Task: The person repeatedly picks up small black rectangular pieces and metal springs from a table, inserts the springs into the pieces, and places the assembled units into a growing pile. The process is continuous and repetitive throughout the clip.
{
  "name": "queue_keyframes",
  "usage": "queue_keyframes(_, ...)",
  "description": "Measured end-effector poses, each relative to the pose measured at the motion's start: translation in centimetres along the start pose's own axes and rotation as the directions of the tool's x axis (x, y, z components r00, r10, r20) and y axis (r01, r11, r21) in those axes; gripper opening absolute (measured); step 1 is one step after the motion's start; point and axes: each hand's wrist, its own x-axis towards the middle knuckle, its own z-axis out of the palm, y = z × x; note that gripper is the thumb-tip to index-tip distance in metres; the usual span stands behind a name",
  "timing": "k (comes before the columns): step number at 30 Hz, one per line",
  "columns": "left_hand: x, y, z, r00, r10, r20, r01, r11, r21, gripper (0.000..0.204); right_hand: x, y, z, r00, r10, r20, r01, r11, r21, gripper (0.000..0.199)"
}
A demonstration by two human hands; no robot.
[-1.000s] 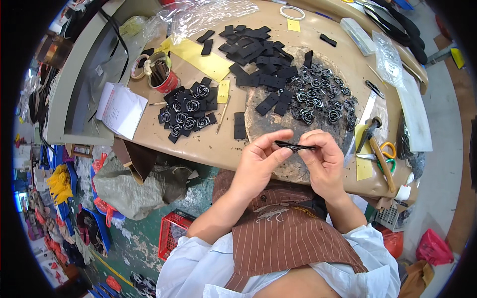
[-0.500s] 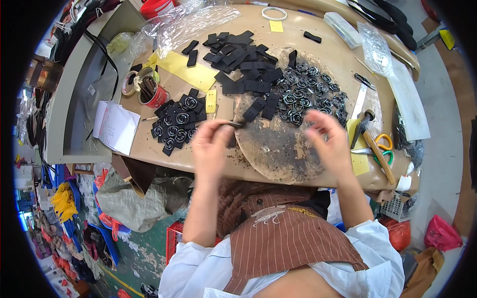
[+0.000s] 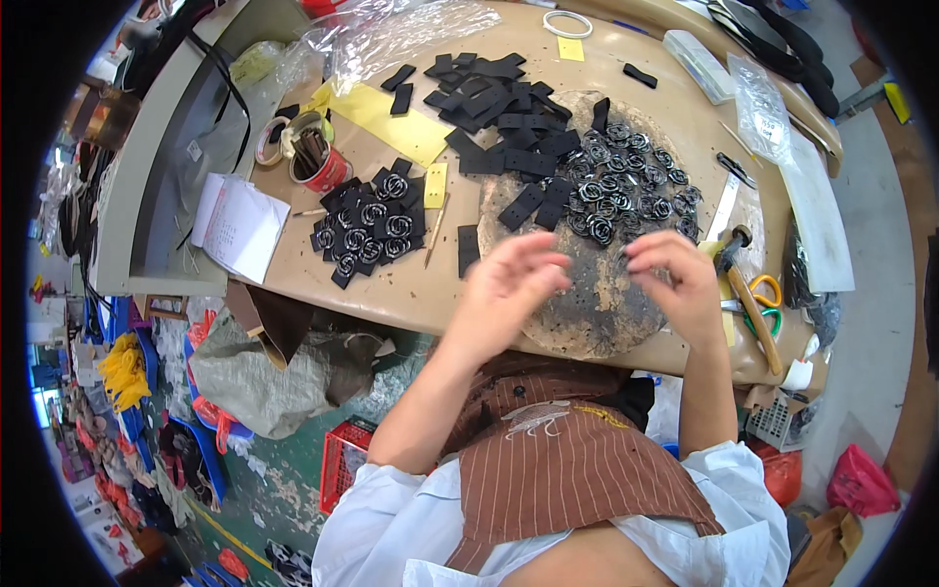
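Observation:
My left hand (image 3: 515, 287) is over the left part of a worn round board (image 3: 587, 338), fingers loosely spread, with nothing seen in it. Opposite it, my right hand (image 3: 677, 281) has its thumb and fingers bent close together; a small dark bit shows at the fingertips, too small to name. Just beyond lies a heap of shiny dark metal ring buckles (image 3: 611, 186). A pile of flat black strips with small holes (image 3: 479, 98) spreads at the board's far left. Further left, more black strips carry ring buckles (image 3: 372, 213). One lone strip (image 3: 468, 251) lies beside my left hand.
At the right are a hammer (image 3: 748, 293) and scissors with orange and green handles (image 3: 768, 308). A red can of dark sticks (image 3: 328, 174), a notepad (image 3: 240, 235), yellow paper (image 3: 396, 127) and a thin stick (image 3: 436, 230) lie left. Clear plastic film (image 3: 411, 34) covers the far edge.
My left hand has moved right over the board and no longer shows the dark piece it held. My right hand has shifted slightly, fingers drawn closer together. The whole view has shifted a little.

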Motion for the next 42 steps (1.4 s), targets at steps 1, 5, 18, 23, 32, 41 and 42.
queue_keyframes(1, 0.2, -0.3, 0.7, 0.98, -0.178, 0.085, 0.187, 0.976, -0.108, 0.041, -0.1, -0.8, 0.3, 0.998, -0.018, 0.054, 0.016, 0.999, 0.031, 0.016)
queue_keyframes(5, 0.0, 0.0, 1.9, 0.951, -0.273, 0.147, 0.297, 0.939, -0.175, 0.034, -0.8, -2.0, 1.5, 0.992, -0.055, 0.115, 0.031, 0.98, 0.198, 0.028)
queue_keyframes(18, -2.3, 0.5, 3.4, 0.997, -0.046, -0.061, 0.034, 0.981, -0.189, 0.008, -1.2, -2.9, 4.3, 0.904, -0.403, -0.144, 0.392, 0.915, -0.096, 0.033)
queue_keyframes(23, -2.3, 0.1, 4.2, 0.997, -0.042, -0.066, 0.03, 0.984, -0.177, 0.013, -2.5, -1.9, 5.9, 0.86, -0.395, -0.324, 0.385, 0.918, -0.098, 0.018)
queue_keyframes(32, -2.7, 0.7, 2.8, 0.994, -0.047, -0.098, 0.019, 0.962, -0.272, 0.036, -1.8, -4.8, 6.6, 0.941, 0.068, -0.333, 0.056, 0.936, 0.349, 0.028)
queue_keyframes(41, -4.2, 1.0, 1.3, 0.966, -0.226, 0.123, 0.222, 0.974, 0.048, 0.043, -0.2, -3.6, 1.8, 0.879, -0.183, 0.44, 0.055, 0.957, 0.286, 0.032)
queue_keyframes(42, -4.3, 0.9, 1.4, 0.966, -0.239, 0.103, 0.232, 0.97, 0.072, 0.039, -0.6, -3.5, 2.0, 0.876, -0.177, 0.449, 0.051, 0.959, 0.278, 0.03)
